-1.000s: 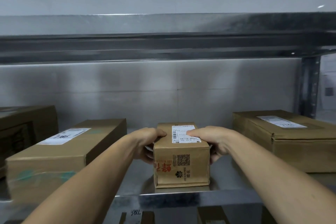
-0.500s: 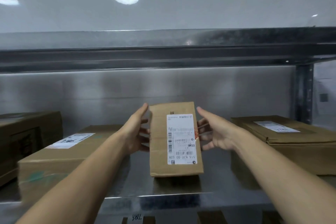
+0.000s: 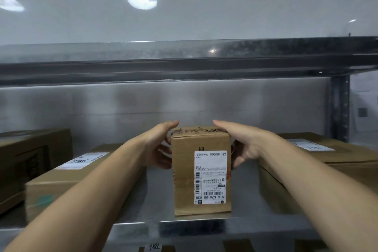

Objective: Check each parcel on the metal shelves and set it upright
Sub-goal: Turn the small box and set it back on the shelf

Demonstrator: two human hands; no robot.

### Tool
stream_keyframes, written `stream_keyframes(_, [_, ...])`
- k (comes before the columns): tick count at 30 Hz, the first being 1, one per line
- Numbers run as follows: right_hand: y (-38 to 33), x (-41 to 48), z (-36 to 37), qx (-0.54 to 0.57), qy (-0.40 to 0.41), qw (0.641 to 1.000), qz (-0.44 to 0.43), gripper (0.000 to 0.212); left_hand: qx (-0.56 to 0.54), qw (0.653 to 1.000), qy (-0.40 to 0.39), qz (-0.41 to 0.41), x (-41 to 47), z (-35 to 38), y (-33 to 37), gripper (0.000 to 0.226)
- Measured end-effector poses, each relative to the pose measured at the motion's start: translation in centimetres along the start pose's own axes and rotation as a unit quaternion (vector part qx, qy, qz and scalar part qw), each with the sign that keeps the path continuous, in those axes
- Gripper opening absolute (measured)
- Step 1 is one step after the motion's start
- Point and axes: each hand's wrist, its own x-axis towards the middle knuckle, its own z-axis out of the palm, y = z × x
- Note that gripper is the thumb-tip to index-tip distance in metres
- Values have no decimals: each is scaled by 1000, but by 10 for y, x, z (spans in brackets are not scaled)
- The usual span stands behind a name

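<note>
Parcels on this metal shelf (image 3: 204,226) number four. Far left, one dark parcel (image 3: 30,161) lies flat, cut off by the frame edge. Just beside it a second flat parcel (image 3: 61,186) carries a white label (image 3: 81,160) on top. The left hand (image 3: 157,145) holds the left flank of the middle parcel (image 3: 201,174), thumb reaching over its top edge, fingers curled against the side. That middle parcel stands upright near the shelf's front lip, its shipping label (image 3: 210,177) facing the camera, print upside down. The right hand (image 3: 243,141) clasps the right flank likewise, its fingers partly hidden behind the box. Far right, the fourth parcel (image 3: 347,153) lies flat, apart from the middle one, with its own sticker (image 3: 308,145) on top.
</note>
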Motion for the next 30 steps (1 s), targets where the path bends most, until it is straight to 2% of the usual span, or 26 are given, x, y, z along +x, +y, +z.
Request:
stream_keyframes(5, [-6, 1, 2, -41, -10, 999, 20, 46, 20, 1000, 18, 2, 0, 13, 2, 32])
stream_keyframes(14, [-13, 4, 5, -70, -2, 997, 18, 29, 58, 998, 22, -10, 16, 13, 7, 34])
stream_keyframes(20, [-13, 6, 7, -82, 7, 997, 11, 36, 71, 997, 18, -8, 19, 13, 8, 30])
stream_keyframes(24, [-9, 1, 4, -64, 25, 998, -9, 25, 70, 997, 27, 14, 11, 15, 5, 32])
stream_keyframes(27, [-6, -3, 1, -39, 34, 999, -6, 28, 81, 995, 32, 44, 4, 13, 4, 35])
stream_keyframes(30, [-3, -4, -1, -4, 39, 998, -42, 31, 59, 994, 50, 83, 3, 12, 2, 36])
